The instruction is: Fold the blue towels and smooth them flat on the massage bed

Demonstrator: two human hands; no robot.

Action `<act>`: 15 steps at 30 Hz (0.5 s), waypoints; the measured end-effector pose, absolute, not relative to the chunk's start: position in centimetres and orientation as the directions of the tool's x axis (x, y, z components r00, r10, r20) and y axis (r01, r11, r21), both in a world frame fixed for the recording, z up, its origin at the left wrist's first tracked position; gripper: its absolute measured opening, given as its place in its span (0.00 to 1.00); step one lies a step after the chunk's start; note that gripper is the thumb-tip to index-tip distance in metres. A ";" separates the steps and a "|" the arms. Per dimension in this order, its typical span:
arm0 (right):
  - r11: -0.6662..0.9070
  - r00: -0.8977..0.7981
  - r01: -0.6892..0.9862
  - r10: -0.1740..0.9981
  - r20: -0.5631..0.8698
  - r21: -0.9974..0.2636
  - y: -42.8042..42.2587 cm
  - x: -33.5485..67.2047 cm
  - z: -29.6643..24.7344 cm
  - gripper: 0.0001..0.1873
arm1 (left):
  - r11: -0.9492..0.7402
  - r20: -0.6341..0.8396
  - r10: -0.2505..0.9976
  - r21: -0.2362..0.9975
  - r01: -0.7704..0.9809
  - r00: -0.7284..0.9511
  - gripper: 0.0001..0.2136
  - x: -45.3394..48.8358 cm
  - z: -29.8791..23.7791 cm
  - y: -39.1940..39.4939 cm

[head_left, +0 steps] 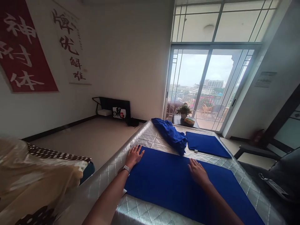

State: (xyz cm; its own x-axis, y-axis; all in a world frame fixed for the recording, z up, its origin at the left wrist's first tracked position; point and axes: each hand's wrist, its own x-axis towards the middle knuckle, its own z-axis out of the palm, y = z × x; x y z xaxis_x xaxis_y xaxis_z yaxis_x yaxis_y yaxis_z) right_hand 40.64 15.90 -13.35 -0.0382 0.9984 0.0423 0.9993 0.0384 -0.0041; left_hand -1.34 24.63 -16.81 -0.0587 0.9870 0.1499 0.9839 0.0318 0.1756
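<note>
A large blue cloth point(168, 178) lies spread out flat across a silvery quilted cover point(140, 209). At its far left corner my left hand point(135, 155) rests flat with the fingers stretched out; a watch point(126, 169) is on that wrist. My right hand point(198, 171) presses on the cloth near its far edge, fingers extended, holding nothing. Beyond the hands, a crumpled blue cloth point(170, 132) lies in a loose heap. To its right is a smaller blue piece point(206, 144), folded flat, with a white tag point(196, 151) at its edge.
Left of the cover is a heap of tan and brown dotted fabric point(39, 175). A potted plant point(184, 110) stands on a small dark table by the sliding glass door point(187, 78). At right, a power strip point(274, 186) lies on a dark seat. A paper bag point(119, 112) stands by the wall.
</note>
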 end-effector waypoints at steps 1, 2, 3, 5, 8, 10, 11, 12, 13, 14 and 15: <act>0.083 -0.082 0.995 0.996 0.029 -0.046 15.9 38.5 -13.7 0.35 | 0.028 0.152 0.987 0.179 0.983 -0.056 0.32 -1.3 -16.8 24.6; 0.108 -0.107 0.991 0.994 0.016 -0.081 16.0 36.7 -14.1 0.36 | 0.023 0.153 0.987 0.183 0.983 -0.051 0.32 -1.3 -16.8 24.6; 0.120 -0.120 0.987 0.993 0.006 -0.104 16.0 35.6 -14.5 0.37 | 0.019 0.153 0.987 0.184 0.983 -0.048 0.32 -1.4 -16.8 24.5; 0.112 -0.114 0.986 0.993 -0.008 -0.119 16.0 35.0 -15.0 0.38 | 0.016 0.150 0.988 0.183 0.983 -0.045 0.33 -1.4 -16.8 24.6; 0.047 -0.051 0.992 0.998 -0.032 -0.113 16.0 38.3 -15.2 0.39 | 0.025 0.130 0.990 0.183 0.983 -0.050 0.34 -1.4 -16.9 24.7; -0.028 0.023 0.995 0.998 -0.060 -0.091 15.7 42.6 -15.3 0.39 | 0.027 0.119 0.992 0.184 0.983 -0.049 0.34 -1.5 -16.9 24.8; -0.075 0.070 0.994 0.995 -0.067 -0.076 15.4 45.1 -15.5 0.39 | 0.026 0.119 0.992 0.182 0.983 -0.049 0.34 -1.5 -16.9 24.8; -0.137 0.133 0.989 0.989 -0.067 -0.061 15.1 47.7 -15.7 0.40 | 0.025 0.122 0.991 0.178 0.984 -0.048 0.34 -1.5 -16.9 24.8; -0.207 0.205 0.977 0.978 -0.046 -0.055 14.8 50.2 -16.0 0.41 | 0.025 0.125 0.991 0.174 0.984 -0.048 0.34 -1.5 -16.8 24.7; -0.269 0.268 0.961 0.963 -0.018 -0.059 14.5 52.5 -16.3 0.41 | 0.027 0.126 0.991 0.170 0.985 -0.049 0.34 -1.4 -16.8 24.7; -0.321 0.322 0.945 0.947 0.013 -0.068 14.2 54.5 -16.7 0.42 | 0.029 0.124 0.991 0.169 0.985 -0.051 0.34 -1.4 -16.8 24.7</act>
